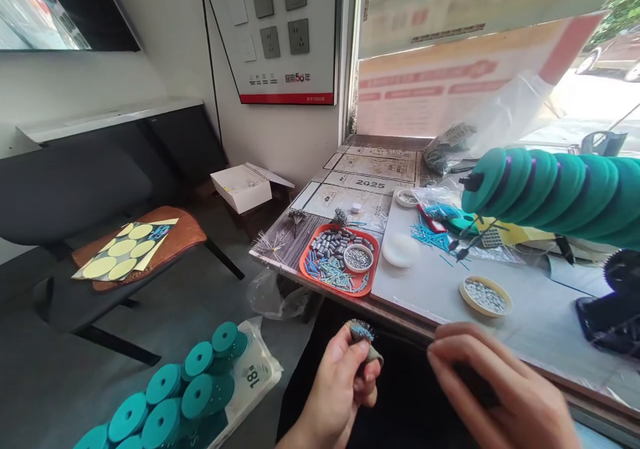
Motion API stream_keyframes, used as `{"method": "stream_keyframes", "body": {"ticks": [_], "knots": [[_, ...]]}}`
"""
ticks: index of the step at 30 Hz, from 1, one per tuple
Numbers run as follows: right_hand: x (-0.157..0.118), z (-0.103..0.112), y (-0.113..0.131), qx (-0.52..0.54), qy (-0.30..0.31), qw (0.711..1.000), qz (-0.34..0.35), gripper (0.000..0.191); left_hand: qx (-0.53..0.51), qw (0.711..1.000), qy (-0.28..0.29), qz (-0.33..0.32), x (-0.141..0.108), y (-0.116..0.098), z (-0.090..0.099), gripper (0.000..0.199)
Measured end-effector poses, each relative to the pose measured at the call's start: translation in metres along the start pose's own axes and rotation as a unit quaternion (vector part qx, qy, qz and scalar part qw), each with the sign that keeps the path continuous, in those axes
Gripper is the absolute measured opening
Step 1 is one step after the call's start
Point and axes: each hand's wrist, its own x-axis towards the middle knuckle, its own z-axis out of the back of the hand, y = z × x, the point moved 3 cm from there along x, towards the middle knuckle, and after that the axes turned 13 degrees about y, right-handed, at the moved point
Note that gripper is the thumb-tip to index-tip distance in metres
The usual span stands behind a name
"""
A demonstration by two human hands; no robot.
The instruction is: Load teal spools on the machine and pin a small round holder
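Note:
In front of my lap, my left hand (345, 372) is closed around a small dark bundle with bluish bits (362, 331) at its top. A grey-green band (375, 355) shows beside it at the fingers; whether it belongs to the bundle I cannot tell. To the right, my right hand (500, 385) hovers at the table's front edge, fingers curled and fingertips together. What they hold, if anything, is too small to see. Ahead of my left hand sits an orange tray (303, 267) with dark grey slugs, blue striped pieces and a round cup (371, 255) of silver beads.
A white board (425, 289) bears a shallow dish (463, 295) of pale pieces, a white disc (400, 251) and blue sticks (431, 237). Teal discs on a rod (545, 189) jut in at right. Teal rolls (163, 422) stand lower left, near a chair (195, 239) with a sticker sheet.

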Motion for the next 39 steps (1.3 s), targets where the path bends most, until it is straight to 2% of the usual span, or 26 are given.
{"method": "stream_keyframes", "body": {"ticks": [3,6,10,13,17,22,39], "knots": [[-0.013,-0.028,-0.007,0.134,0.027,0.989,-0.048,0.012,-0.005,1.000,-0.020,-0.010,0.000,0.003,0.003,0.026],[-0.025,-0.046,-0.017,0.203,0.045,0.973,-0.104,0.015,-0.014,0.999,-0.041,-0.018,-0.001,0.006,0.006,0.028],[-0.035,-0.057,-0.021,0.236,0.034,0.958,-0.160,0.022,-0.009,0.999,-0.040,-0.015,-0.001,0.008,0.005,0.033],[-0.036,-0.060,-0.016,0.226,0.004,0.957,-0.181,0.025,0.003,0.999,-0.043,-0.020,-0.001,0.008,0.003,0.033],[-0.029,-0.059,-0.008,0.195,-0.012,0.971,-0.134,0.025,0.014,0.998,-0.055,-0.025,-0.002,0.010,0.002,0.034],[-0.024,-0.059,-0.005,0.143,0.001,0.986,-0.085,0.024,0.010,0.998,-0.061,-0.030,-0.002,0.010,0.003,0.036],[-0.022,-0.061,-0.005,0.116,0.003,0.990,-0.080,0.024,0.018,0.997,-0.074,-0.034,-0.004,0.009,0.003,0.036]]}}
